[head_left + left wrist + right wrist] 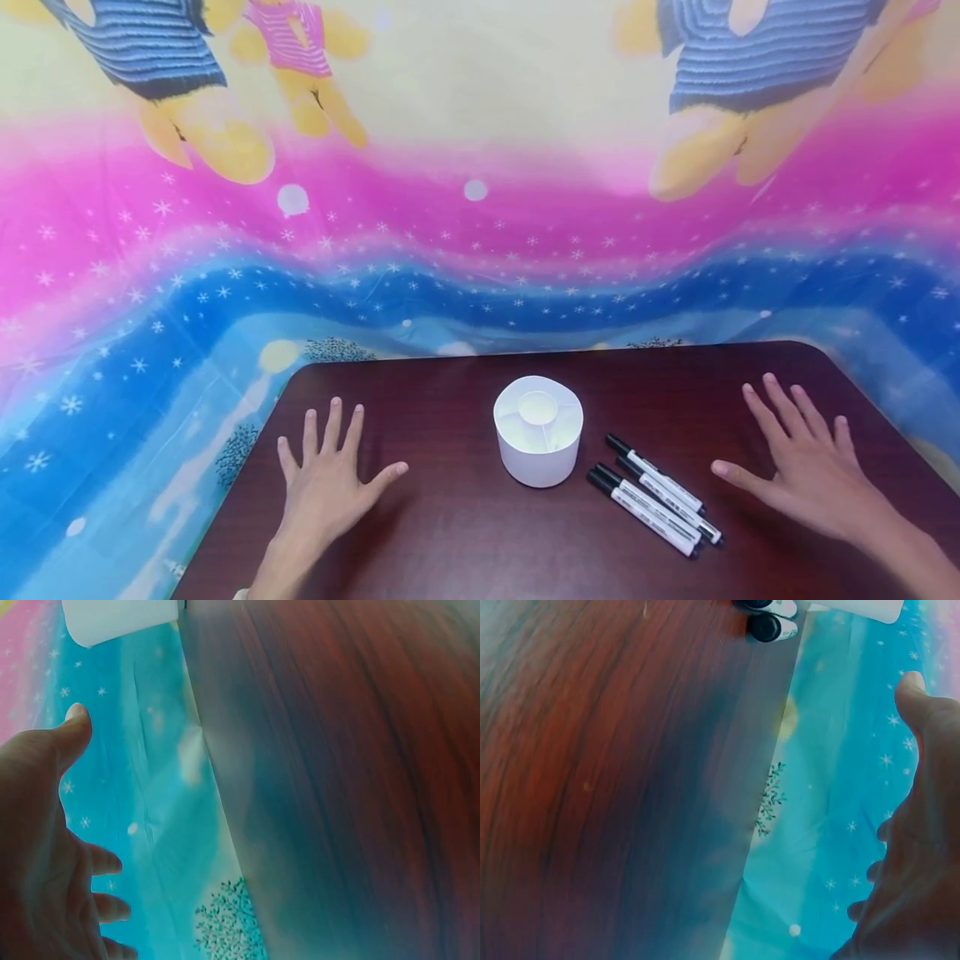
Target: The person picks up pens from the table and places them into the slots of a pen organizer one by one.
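- Snowflake-printed cloth (480, 221) hangs in folds behind a glossy, wood-grained table (435, 533).
- Smooth white organizer (538, 468), divided inside around a circular well, stands upright at mid-table.
- Four slim, black-capped markers (652, 518) lie just beside it, toward the right hand (813, 475).
- That hand and the left hand (322, 487) spread wide, fingers straight, holding nothing.

There are two hands (322, 492) (813, 479), four markers (651, 522), one round divided container (538, 468), one table (442, 525) and one printed backdrop (450, 225).
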The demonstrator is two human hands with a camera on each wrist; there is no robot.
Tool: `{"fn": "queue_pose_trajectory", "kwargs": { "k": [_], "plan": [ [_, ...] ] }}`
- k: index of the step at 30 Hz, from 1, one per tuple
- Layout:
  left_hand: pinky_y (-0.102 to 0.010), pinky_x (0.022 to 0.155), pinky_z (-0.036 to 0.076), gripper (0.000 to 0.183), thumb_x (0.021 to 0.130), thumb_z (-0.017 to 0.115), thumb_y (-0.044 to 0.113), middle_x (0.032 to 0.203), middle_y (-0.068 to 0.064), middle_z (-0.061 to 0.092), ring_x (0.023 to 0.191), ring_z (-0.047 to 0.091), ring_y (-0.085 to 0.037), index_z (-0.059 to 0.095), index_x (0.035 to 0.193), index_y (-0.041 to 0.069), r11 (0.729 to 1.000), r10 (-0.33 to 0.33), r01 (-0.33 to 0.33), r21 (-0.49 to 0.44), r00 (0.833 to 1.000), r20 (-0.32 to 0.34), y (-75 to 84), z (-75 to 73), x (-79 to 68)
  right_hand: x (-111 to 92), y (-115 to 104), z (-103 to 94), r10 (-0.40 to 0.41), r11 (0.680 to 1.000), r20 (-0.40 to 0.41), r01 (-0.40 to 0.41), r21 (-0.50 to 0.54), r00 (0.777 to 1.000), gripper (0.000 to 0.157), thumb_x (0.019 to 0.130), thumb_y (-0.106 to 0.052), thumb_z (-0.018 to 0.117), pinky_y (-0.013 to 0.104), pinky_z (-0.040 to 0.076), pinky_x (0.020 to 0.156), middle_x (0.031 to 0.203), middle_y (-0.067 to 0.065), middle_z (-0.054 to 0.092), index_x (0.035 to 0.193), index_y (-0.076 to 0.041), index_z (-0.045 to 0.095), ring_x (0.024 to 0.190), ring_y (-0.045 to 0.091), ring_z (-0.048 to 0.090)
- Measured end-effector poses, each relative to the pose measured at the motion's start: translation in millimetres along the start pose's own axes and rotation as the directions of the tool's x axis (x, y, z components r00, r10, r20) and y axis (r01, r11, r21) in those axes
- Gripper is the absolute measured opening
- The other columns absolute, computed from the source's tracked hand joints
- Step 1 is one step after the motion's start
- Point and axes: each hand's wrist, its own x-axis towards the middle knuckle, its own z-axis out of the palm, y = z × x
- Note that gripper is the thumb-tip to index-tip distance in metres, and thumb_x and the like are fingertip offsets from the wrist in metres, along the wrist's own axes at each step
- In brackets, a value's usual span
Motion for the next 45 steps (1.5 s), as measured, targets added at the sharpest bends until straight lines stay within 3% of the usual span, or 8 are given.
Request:
{"fn": "queue_pose_trajectory", "kwargs": {
  "k": [8, 14, 19, 30, 45],
  "plan": [
    [-0.085, 0.121, -0.001, 0.113, 0.090, 0.059, 0.085, 0.180, -0.019, 0.013, 0.165, 0.004, -0.053, 0.025, 0.172, 0.016, 0.999, 0.043, -0.043, -0.031, 0.999, -0.016, 19.2, 1.7, 6.7, 9, -3, 5.9, -0.061, 0.989, 0.007, 0.059, 0.132, 0.998, 0.117, 0.092, -0.054, 0.080, 0.082, -0.019, 0.118, 0.182, 0.016, -0.004, 0.175, -0.017, 0.005, 0.166, 0.049, -0.008],
    [-0.084, 0.123, 0.002, 0.115, 0.087, 0.055, 0.091, 0.181, -0.016, 0.015, 0.166, 0.007, -0.050, 0.025, 0.172, 0.019, 0.996, 0.078, -0.080, -0.045, 0.996, -0.038, 32.6, 4.4, 12.6, 14, -7, 8.6, -0.092, 0.975, 0.034, 0.083, 0.204, 0.995, 0.115, 0.094, -0.048, 0.080, 0.079, -0.007, 0.125, 0.181, 0.019, 0.001, 0.174, -0.015, 0.005, 0.165, 0.052, -0.002],
    [-0.083, 0.124, 0.003, 0.115, 0.087, 0.057, 0.090, 0.180, -0.015, 0.018, 0.166, 0.009, -0.049, 0.027, 0.172, 0.019, 0.993, 0.095, -0.098, -0.062, 0.994, -0.048, 43.5, 5.3, 15.3, 18, -11, 10.5, -0.101, 0.961, 0.050, 0.084, 0.264, 0.994, 0.114, 0.093, -0.046, 0.082, 0.088, 0.008, 0.118, 0.181, 0.019, 0.006, 0.175, -0.016, 0.007, 0.164, 0.053, 0.003],
    [-0.080, 0.127, 0.007, 0.113, 0.088, 0.058, 0.088, 0.180, -0.014, 0.021, 0.167, 0.011, -0.046, 0.028, 0.172, 0.019, 0.985, 0.130, -0.133, -0.111, 0.991, -0.038, 62.5, 7.4, 23.5, 26, -26, 11.8, -0.106, 0.958, 0.072, 0.082, 0.275, 0.992, 0.113, 0.093, -0.050, 0.081, 0.090, 0.027, 0.105, 0.181, 0.019, 0.012, 0.175, -0.016, 0.010, 0.159, 0.058, 0.018],
    [-0.074, 0.131, 0.006, 0.110, 0.090, 0.069, 0.076, 0.180, -0.010, 0.022, 0.167, 0.017, -0.040, 0.026, 0.172, 0.017, 0.929, 0.227, -0.229, -0.290, 0.973, -0.043, 81.3, 14.4, 33.4, 32, -34, 17.1, -0.131, 0.939, 0.116, 0.086, 0.332, 0.985, 0.105, 0.096, -0.046, 0.080, 0.085, 0.037, 0.103, 0.176, 0.023, 0.025, 0.174, -0.019, 0.015, 0.151, 0.059, 0.035]
  ]
}}
